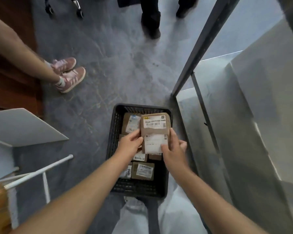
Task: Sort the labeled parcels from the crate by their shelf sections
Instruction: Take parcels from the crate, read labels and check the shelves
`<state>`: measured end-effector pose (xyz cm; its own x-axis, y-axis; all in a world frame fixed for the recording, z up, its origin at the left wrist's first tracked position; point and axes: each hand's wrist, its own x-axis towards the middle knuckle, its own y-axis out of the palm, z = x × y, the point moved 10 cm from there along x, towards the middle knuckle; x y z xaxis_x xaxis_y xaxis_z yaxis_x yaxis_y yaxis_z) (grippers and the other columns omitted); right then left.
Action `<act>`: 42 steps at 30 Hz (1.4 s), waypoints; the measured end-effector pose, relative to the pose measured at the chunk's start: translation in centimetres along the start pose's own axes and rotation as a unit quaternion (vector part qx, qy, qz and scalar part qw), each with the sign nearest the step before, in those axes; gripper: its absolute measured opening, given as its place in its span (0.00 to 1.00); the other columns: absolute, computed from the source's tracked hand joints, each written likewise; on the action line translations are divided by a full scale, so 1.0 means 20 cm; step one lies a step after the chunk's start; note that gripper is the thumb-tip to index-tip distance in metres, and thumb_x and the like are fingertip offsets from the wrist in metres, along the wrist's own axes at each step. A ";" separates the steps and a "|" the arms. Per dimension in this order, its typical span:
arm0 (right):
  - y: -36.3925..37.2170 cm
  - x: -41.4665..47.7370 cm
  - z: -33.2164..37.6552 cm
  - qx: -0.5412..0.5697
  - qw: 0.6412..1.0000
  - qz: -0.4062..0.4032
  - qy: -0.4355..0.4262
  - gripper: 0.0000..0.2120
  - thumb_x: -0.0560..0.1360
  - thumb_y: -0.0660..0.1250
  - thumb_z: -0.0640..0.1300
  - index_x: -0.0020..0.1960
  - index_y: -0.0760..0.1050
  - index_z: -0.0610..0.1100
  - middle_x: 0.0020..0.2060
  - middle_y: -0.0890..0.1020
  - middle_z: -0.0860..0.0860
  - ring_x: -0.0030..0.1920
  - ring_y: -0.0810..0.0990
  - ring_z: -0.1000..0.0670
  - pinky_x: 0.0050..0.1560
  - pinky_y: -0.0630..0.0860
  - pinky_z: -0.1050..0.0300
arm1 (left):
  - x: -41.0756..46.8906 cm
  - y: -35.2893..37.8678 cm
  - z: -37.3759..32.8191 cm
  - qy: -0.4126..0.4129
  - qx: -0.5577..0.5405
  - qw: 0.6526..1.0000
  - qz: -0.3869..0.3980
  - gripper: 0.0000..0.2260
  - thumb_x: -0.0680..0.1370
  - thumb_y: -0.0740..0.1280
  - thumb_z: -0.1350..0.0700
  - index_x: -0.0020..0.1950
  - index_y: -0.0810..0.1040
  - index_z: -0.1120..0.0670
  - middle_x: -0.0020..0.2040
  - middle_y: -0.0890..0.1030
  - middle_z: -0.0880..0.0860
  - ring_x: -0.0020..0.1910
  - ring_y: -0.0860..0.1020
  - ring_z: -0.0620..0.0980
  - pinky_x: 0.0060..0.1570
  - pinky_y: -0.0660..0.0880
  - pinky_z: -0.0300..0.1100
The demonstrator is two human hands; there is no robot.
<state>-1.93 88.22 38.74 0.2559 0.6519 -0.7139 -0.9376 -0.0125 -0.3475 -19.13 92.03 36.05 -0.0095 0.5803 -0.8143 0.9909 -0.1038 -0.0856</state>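
A black plastic crate [114, 125] stands on the grey floor in front of my feet, with several brown labeled parcels [143, 171] lying in it. Above the crate I hold a flat brown parcel [155, 130] with two white labels facing up. My left hand [129, 144] grips its left edge. My right hand [172, 150] grips its right edge, with the thumb on the lower label. Another labeled parcel [130, 124] lies in the crate's far left corner, partly hidden by the one I hold.
A grey metal shelf unit [243, 115] rises on the right, its post close to the crate. A white rack with a slanted board [24, 127] stands at the left. One person's legs in pink shoes [69, 73] and another's in dark trousers [150, 22] stand beyond.
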 end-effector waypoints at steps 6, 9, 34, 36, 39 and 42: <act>0.32 0.50 -0.58 -0.047 0.988 0.120 0.091 0.31 0.79 0.60 0.43 0.76 0.55 0.63 0.58 0.62 0.51 0.44 0.69 0.62 0.41 0.65 0.78 | 0.44 -0.01 0.64 -0.105 -0.042 0.991 -0.069 0.20 0.82 0.62 0.63 0.73 0.71 0.52 0.59 0.82 0.52 0.55 0.82 0.49 0.53 0.79 0.45; 0.48 0.70 -0.79 -0.045 0.976 0.175 0.125 0.33 0.78 0.60 0.42 0.78 0.52 0.62 0.62 0.60 0.50 0.43 0.68 0.61 0.31 0.67 0.78 | 0.66 -0.01 0.82 -0.128 -0.029 0.987 -0.094 0.21 0.82 0.61 0.64 0.73 0.70 0.52 0.59 0.82 0.53 0.56 0.81 0.51 0.55 0.79 0.48; 0.71 1.25 -0.79 -0.407 0.910 0.059 -0.044 0.47 0.78 0.65 0.48 0.77 0.32 0.34 0.75 0.31 0.36 0.76 0.53 0.38 0.68 0.69 0.50 | 1.59 0.40 0.67 0.012 0.177 0.984 0.001 0.27 0.79 0.67 0.55 0.77 0.64 0.51 0.69 0.75 0.53 0.65 0.75 0.50 0.66 0.73 0.48; 0.73 1.23 -0.76 -0.446 0.888 0.065 -0.091 0.45 0.79 0.62 0.49 0.76 0.33 0.32 0.75 0.32 0.35 0.76 0.50 0.38 0.69 0.68 0.51 | 1.59 0.40 0.64 0.016 0.213 0.977 -0.004 0.28 0.79 0.68 0.56 0.78 0.63 0.51 0.69 0.75 0.53 0.66 0.75 0.50 0.66 0.72 0.44; 0.77 1.24 -0.77 -0.445 0.885 0.115 -0.077 0.44 0.79 0.61 0.49 0.76 0.32 0.33 0.75 0.32 0.37 0.78 0.37 0.40 0.77 0.52 0.49 | 1.57 0.40 0.61 0.021 0.238 0.971 -0.030 0.31 0.77 0.70 0.59 0.77 0.63 0.53 0.69 0.75 0.54 0.67 0.73 0.50 0.61 0.69 0.37; 0.76 1.27 -0.78 -0.386 0.912 0.127 -0.054 0.43 0.80 0.61 0.46 0.77 0.32 0.37 0.76 0.32 0.41 0.77 0.34 0.44 0.77 0.51 0.49 | 1.55 0.40 0.61 0.014 0.216 0.975 -0.042 0.32 0.76 0.71 0.59 0.77 0.63 0.52 0.70 0.74 0.54 0.67 0.73 0.51 0.57 0.68 0.36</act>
<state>-6.07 92.80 5.88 -0.0098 0.6241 -0.7813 -0.5084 -0.6759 -0.5335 -13.19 99.33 3.05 -0.0788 0.6221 -0.7790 0.8378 -0.3821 -0.3899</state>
